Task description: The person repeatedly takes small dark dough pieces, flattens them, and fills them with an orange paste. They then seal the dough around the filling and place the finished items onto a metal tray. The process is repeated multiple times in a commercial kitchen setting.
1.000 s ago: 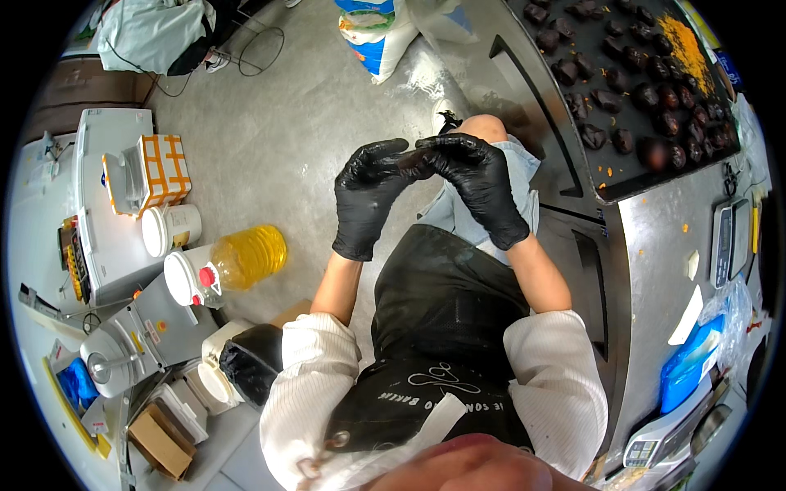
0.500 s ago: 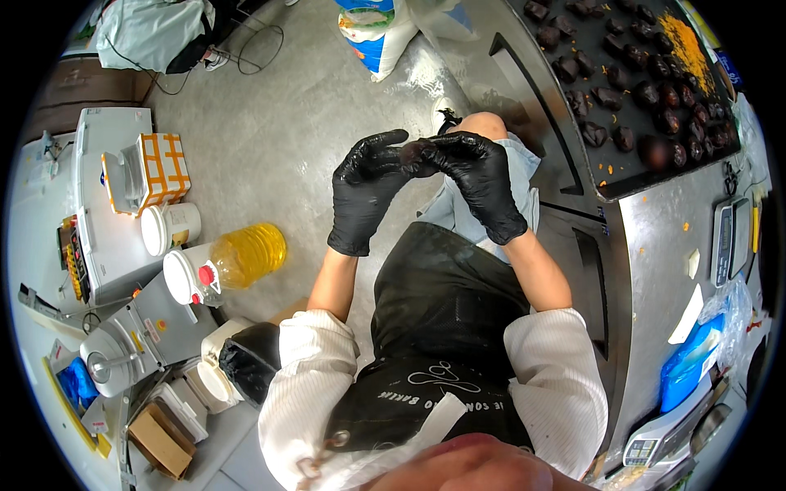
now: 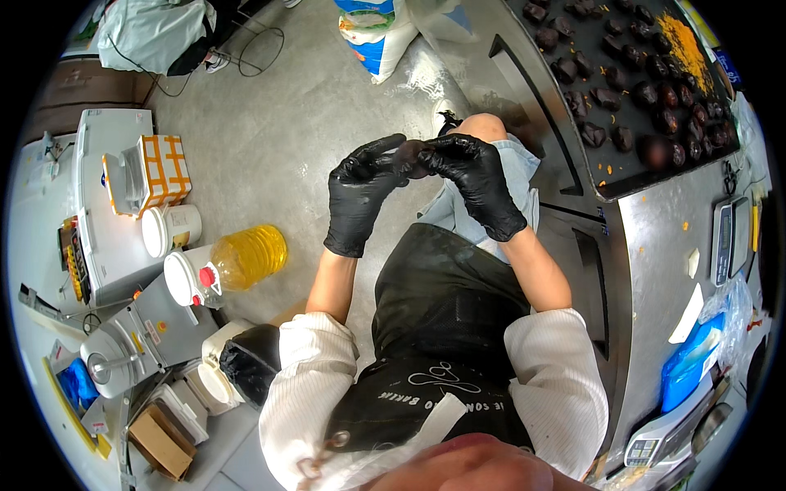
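In black gloves, both my hands are raised in front of my apron, over the floor. My left hand (image 3: 360,196) pinches a small dark brown date (image 3: 412,157) from the left side. The fingertips of my right hand (image 3: 475,176) close on the same date from the right, and the fingers partly hide it. To the right, a black baking tray (image 3: 607,173) holds several dark, glossy, wrinkled dates (image 3: 645,94) and a heap of orange shreds (image 3: 684,47).
The tray lies on a steel counter (image 3: 655,270) with a scale (image 3: 725,233) and a blue bag (image 3: 688,368). At left on the floor stand a yellow oil jug (image 3: 250,255) and white tubs (image 3: 168,229). A printed sack (image 3: 377,37) stands ahead.
My left hand has shifted slightly left and down, and more of the date shows between the fingertips. My right hand has barely moved, and the tray looks unchanged.
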`<state>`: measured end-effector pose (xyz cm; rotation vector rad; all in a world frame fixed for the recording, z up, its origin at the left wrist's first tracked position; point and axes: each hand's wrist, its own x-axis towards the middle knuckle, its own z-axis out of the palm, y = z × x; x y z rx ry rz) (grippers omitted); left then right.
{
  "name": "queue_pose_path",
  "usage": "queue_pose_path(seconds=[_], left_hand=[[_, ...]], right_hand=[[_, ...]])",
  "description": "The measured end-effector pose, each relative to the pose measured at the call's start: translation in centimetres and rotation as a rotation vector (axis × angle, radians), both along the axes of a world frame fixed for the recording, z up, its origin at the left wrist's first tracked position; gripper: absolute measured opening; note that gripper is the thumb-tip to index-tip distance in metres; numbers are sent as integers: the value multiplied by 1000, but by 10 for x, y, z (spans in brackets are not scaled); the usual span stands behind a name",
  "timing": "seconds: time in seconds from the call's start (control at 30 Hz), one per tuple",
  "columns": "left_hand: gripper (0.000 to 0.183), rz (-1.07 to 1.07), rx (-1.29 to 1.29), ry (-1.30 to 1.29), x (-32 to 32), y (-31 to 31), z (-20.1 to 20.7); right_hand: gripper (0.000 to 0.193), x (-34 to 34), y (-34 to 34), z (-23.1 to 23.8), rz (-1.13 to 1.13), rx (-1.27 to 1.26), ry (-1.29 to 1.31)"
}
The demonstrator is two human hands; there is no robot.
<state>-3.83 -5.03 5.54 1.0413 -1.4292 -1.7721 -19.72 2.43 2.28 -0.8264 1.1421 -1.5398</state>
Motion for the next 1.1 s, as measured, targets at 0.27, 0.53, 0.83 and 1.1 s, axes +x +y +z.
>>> queue_pose_path(seconds=[0.27,0.53,0.83,1.1], left_hand=[[38,-122,-46,-46,9,-4,-3],[44,-47,-27,-5,0,7,-5],[59,-156,-64,8,3,-2,2],[41,-77,-167,-141,5,1,-6]], right_hand=[[17,-7,-3,-1,68,-68,113],[19,0,7,-10,-64,6,18],[20,-6,2,-12,-2,-60,234],[15,3,2,12,117,15,-166]])
